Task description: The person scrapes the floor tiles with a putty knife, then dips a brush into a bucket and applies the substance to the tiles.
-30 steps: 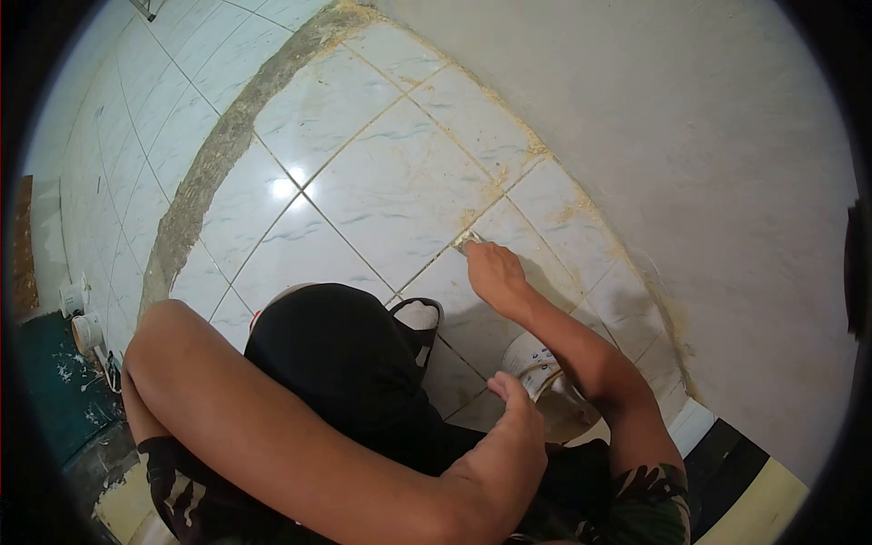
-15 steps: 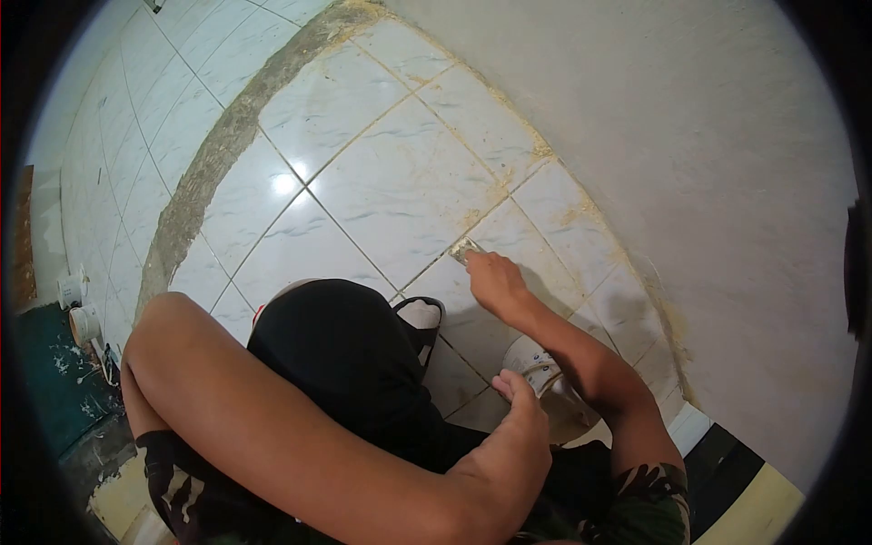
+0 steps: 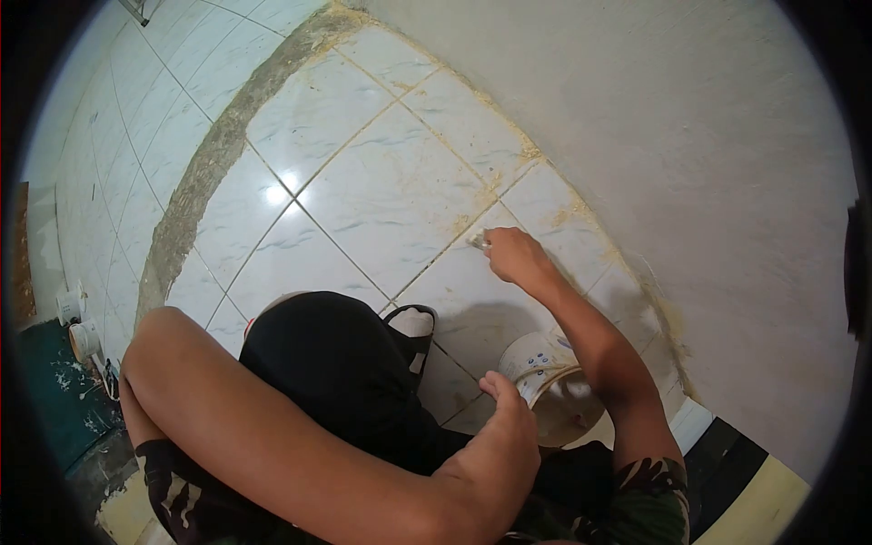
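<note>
A small flat scraper (image 3: 478,240), pale with residue, is in the closed fingers of my right hand (image 3: 516,256). Its blade is at the floor tiles beside a grout line, and my fingers hide most of its handle. My left hand (image 3: 510,420) is loosely open in front of my body, near the rim of a white bucket (image 3: 527,357) with blue print. Only some fingertips of that hand show, with nothing visible in them. The bucket stands below my right forearm, partly covered by it. Yellowish residue (image 3: 490,186) lies along the joints ahead of the scraper.
White marbled tiles (image 3: 363,182) cover the floor. A rough grey strip (image 3: 213,150) runs along the left, and a plain wall (image 3: 708,182) rises on the right. My sandalled foot (image 3: 413,331) is close to the right hand. Containers (image 3: 84,341) stand at far left.
My right hand with the scraper has shifted slightly right and up along the grout line. My left hand has moved a little left, and more of the bucket shows.
</note>
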`<move>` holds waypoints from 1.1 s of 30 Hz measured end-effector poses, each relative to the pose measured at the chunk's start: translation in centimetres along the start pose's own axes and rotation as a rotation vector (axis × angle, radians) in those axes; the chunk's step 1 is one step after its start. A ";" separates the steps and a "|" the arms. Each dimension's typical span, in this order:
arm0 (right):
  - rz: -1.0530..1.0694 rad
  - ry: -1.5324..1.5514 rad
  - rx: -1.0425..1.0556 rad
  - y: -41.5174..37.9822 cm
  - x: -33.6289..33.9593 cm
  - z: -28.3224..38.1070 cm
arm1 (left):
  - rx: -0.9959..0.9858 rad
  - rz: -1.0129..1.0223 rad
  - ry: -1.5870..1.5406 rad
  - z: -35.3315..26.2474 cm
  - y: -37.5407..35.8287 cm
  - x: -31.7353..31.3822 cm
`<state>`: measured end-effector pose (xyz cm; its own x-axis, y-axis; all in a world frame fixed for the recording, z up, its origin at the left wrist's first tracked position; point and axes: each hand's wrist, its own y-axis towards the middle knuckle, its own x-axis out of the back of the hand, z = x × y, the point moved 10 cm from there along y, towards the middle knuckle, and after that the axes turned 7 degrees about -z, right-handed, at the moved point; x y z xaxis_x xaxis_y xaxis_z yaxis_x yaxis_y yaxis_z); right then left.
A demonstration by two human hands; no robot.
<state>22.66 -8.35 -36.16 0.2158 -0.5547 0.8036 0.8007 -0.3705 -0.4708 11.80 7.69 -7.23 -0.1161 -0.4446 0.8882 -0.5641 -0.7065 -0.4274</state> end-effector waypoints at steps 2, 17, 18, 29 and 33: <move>-0.075 0.023 -0.010 0.3 0.9 -0.4 | -0.039 0.011 -0.009 0.4 -0.6 0.9; -0.199 -0.008 -0.027 3.0 3.4 -3.8 | 0.055 -0.017 -0.077 2.9 -1.3 2.5; -0.241 0.081 -0.034 3.6 4.2 -3.8 | 0.044 -0.013 -0.096 3.0 -1.2 2.4; -0.215 0.002 -0.138 4.3 8.1 -9.8 | 0.015 -0.033 -0.165 5.2 -1.1 2.5; -0.131 -0.068 -0.192 5.7 9.2 -10.4 | -0.014 0.030 -0.194 6.2 -0.3 2.8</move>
<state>23.44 -23.27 -35.28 0.1597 -0.4438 0.8818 0.7050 -0.5740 -0.4166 16.64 3.22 -5.63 0.0256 -0.5640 0.8254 -0.5745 -0.6840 -0.4496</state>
